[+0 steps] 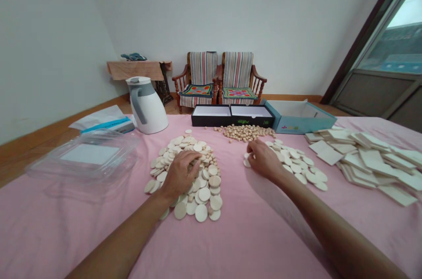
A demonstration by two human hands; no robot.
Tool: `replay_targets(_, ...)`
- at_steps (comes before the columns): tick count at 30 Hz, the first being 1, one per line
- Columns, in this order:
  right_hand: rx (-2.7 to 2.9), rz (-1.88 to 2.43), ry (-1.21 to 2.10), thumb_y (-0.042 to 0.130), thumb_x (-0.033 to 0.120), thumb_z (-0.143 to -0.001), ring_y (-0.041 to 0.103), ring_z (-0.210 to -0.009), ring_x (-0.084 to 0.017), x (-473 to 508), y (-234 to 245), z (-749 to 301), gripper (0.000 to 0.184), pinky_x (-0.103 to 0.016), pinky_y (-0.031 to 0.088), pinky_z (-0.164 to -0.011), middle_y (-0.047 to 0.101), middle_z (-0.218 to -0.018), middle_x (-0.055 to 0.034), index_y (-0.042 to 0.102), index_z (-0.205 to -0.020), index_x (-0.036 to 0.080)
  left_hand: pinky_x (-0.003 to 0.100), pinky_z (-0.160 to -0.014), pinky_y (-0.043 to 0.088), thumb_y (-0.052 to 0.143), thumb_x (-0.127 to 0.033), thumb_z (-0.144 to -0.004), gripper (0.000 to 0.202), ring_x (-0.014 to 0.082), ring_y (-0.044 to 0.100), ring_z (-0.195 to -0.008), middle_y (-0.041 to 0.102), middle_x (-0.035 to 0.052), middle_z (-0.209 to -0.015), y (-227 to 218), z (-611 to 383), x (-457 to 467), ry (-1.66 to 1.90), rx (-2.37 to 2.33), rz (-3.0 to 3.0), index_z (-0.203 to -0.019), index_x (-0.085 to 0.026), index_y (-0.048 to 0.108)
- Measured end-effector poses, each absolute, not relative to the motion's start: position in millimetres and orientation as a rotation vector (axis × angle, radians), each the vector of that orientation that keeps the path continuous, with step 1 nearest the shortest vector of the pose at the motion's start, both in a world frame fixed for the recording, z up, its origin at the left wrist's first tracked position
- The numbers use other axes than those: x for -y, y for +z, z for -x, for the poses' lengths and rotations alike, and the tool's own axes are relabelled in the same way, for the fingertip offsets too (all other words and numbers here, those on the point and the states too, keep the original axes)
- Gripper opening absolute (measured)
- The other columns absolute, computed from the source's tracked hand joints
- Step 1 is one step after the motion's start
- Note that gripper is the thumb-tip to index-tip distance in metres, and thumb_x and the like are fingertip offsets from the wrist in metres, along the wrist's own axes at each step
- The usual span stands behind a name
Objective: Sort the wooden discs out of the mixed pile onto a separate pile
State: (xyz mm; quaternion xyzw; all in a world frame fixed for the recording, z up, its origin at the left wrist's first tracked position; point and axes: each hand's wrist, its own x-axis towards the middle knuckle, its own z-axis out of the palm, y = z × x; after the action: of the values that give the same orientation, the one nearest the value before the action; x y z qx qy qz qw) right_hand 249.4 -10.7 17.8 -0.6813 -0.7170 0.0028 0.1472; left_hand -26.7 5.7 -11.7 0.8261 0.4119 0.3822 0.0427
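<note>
My left hand (180, 173) lies palm down on a heap of pale round wooden discs (198, 191), its fingers curled over a few of them. My right hand (262, 158) rests at the left edge of a second, smaller spread of discs (298, 167), fingertips pinched on one disc at the pile's near-left corner. Both heaps sit on a pink cloth (237, 235). A small mound of wooden beads (245, 132) lies just beyond, between the two hands.
Square wooden tiles (365, 158) are stacked at the right. A black box (232, 115) and a blue box (296, 117) stand at the back. A white kettle (145, 105) and a clear plastic lid (87, 158) are at the left. Two striped chairs (219, 77) stand by the wall.
</note>
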Motion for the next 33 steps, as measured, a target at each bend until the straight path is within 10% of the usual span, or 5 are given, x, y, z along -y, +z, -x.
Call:
replay_targets(7, 1.839, 2.134, -0.392, 0.049, 0.016, -0.08, 0.051, -0.094, -0.025, 36, 32, -287, 0.021, -0.032, 0.036, -0.072, 0.058, -0.101, -0.0139, 0.059, -0.098, 0.014, 0.038, -0.088, 0.046, 0.052, -0.024, -0.085, 0.017, 0.0203, 0.058, -0.096, 0.067, 0.0056, -0.099, -9, 25, -4, 1.144, -1.303, -2.504, -0.097, -0.019, 0.063)
replay_targets(23, 2.3, 1.856, 0.186, 0.041, 0.019, -0.087, 0.059, -0.068, -0.018, 69, -5, -230, 0.013, -0.028, 0.02, -0.053, 0.066, -0.08, -0.0085, 0.054, -0.088, 0.017, 0.036, -0.089, 0.047, 0.052, -0.03, -0.085, 0.019, 0.0207, 0.061, -0.096, 0.068, 0.0065, -0.097, 9, 22, -10, 1.238, -1.357, -2.45, -0.09, -0.019, 0.066)
replay_targets(33, 2.193, 1.683, 0.28, 0.039, 0.019, -0.088, 0.056, -0.069, -0.014, 68, -9, -238, 0.017, -0.026, 0.026, -0.056, 0.064, -0.08, -0.0055, 0.056, -0.083, 0.018, 0.022, -0.053, 0.048, 0.056, -0.017, -0.07, 0.013, 0.0137, 0.062, -0.054, 0.066, 0.001, -0.06, 31, -65, -86, 0.997, -1.241, -2.081, -0.073, -0.014, 0.068)
